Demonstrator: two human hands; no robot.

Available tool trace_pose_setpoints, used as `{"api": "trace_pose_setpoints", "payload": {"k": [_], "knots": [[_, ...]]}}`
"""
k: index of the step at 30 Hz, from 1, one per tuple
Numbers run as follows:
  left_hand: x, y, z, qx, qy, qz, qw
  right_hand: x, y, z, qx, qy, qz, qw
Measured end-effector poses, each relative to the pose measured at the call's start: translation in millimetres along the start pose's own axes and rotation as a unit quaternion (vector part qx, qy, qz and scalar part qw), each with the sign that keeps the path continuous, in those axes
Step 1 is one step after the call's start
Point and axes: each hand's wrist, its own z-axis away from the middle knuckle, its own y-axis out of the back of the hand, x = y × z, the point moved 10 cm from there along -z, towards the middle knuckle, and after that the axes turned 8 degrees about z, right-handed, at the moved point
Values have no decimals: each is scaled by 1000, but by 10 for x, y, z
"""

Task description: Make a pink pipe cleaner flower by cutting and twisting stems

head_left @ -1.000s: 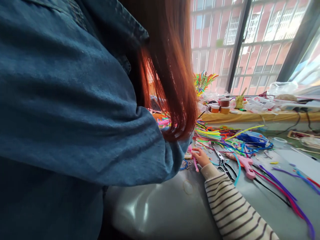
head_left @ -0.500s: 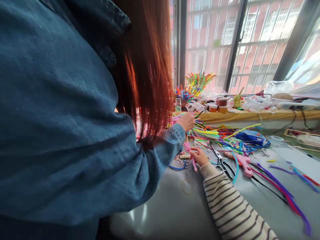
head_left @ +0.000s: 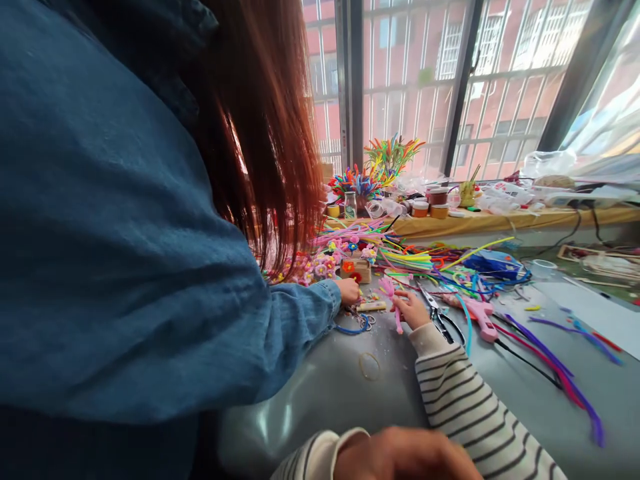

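Observation:
My right hand (head_left: 413, 311), in a striped sleeve, is closed on a pink pipe-cleaner flower (head_left: 388, 287) just above the grey table. Its frilled head points away from me and its stem (head_left: 399, 321) hangs below my fingers. At the bottom edge my left hand (head_left: 405, 455) shows up close, blurred and cut off, so its fingers cannot be made out. Black-handled scissors (head_left: 440, 319) lie just right of my right hand. Farther right is a pink glue gun (head_left: 483, 320) with a black cord.
A co-worker in a denim jacket (head_left: 150, 267) fills the left side, with a hand (head_left: 349, 291) at the table clutter. Pipe cleaners (head_left: 410, 258) lie heaped at the back, near small pink flowers (head_left: 323, 265). Jars (head_left: 439, 203) line the windowsill. A rubber band (head_left: 369, 366) lies in front.
My left hand has come into view at the bottom. The co-worker's hand has moved down and nearer, uncovering flowers and a small box. My right hand still holds the pink flower.

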Motion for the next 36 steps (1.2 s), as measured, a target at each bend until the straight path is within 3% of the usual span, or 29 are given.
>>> {"api": "trace_pose_setpoints", "payload": {"k": [2, 4, 6, 11, 15, 18, 20, 21, 24, 26, 29, 32, 34, 36], "knots": [[-20, -56, 25, -11, -20, 64, 998, -4, 30, 9, 9, 2, -5, 1000], [8, 98, -17, 15, -46, 123, 991, -12, 42, 13, 13, 5, -11, 1000], [14, 371, -69, 73, -62, 136, 986, -21, 44, 13, 15, 9, -17, 1000], [-41, 1074, -50, 256, -49, -16, 965, -37, 48, 9, 25, 16, -16, 999], [2, 1515, 21, 381, -45, -225, 896, -51, 38, 14, 27, 18, -18, 999], [33, 1751, 11, 448, -30, -419, 789, -62, 39, 23, 30, 16, -18, 999], [-55, 1873, -49, 460, 12, -501, 732, -69, 35, 30, 29, 14, -20, 999], [-127, 1914, -98, 449, 37, -529, 719, -74, 30, 33, 27, 14, -23, 999], [-300, 1917, -228, 392, 70, -583, 708, -89, 19, 41, 23, 17, -25, 999], [-308, 1887, -230, 382, 63, -594, 705, -94, 18, 42, 23, 20, -24, 999], [-132, 1855, -179, 394, 25, -598, 698, -86, 14, 41, 22, 19, -21, 999], [237, 1907, -183, 407, -13, -615, 676, -101, 4, 48, 17, 23, -25, 999], [543, 2046, -221, 425, -10, -643, 637, -121, -6, 60, 14, 26, -27, 999], [790, 2283, -302, 431, 40, -679, 593, -142, -20, 74, 10, 29, -27, 999]]}}
